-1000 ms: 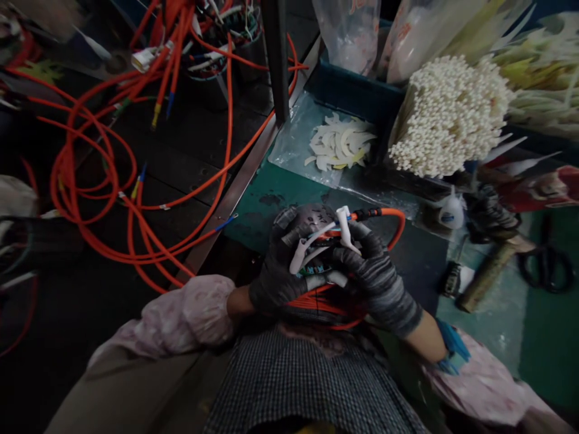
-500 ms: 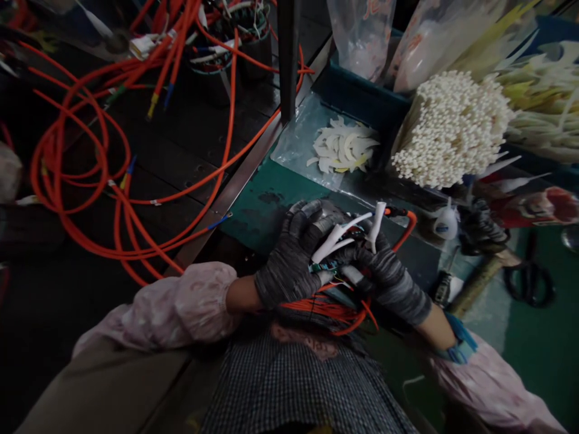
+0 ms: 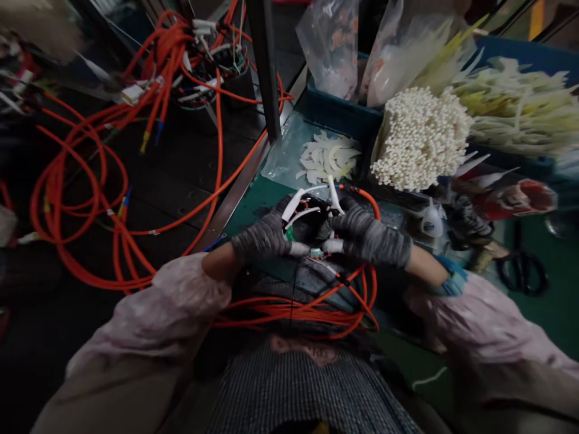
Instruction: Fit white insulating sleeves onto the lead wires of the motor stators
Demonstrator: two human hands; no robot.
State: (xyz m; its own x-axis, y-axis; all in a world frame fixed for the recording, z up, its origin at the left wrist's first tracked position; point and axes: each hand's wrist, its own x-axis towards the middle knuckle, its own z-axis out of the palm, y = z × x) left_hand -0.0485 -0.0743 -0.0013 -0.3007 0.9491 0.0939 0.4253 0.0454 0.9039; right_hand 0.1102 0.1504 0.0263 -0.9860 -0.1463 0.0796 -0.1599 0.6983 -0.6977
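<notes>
The left hand (image 3: 262,237) and right hand (image 3: 371,235) grasp opposite sides of the wired assembly (image 3: 312,223), just beyond the orange cable coil (image 3: 312,316). Each grip should bear evenly, leaving the white sleeves (image 3: 293,205) unpinched.

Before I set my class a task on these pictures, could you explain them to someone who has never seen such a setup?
There is no robot: one person works by hand, wearing grey mottled knit gloves. Every picture comes from a camera on that person's head, looking forward and down. The left hand and right hand hold a dark wired part between them, with white tubular sleeves poking out; the gloves partly hide its shape. Nearer the body is a coil of orange-red cable. On the green work surface lie pale curved strips on a clear plastic sheet and black-handled scissors. Beyond the hands is a dense bundle of thin white sticks.
</notes>
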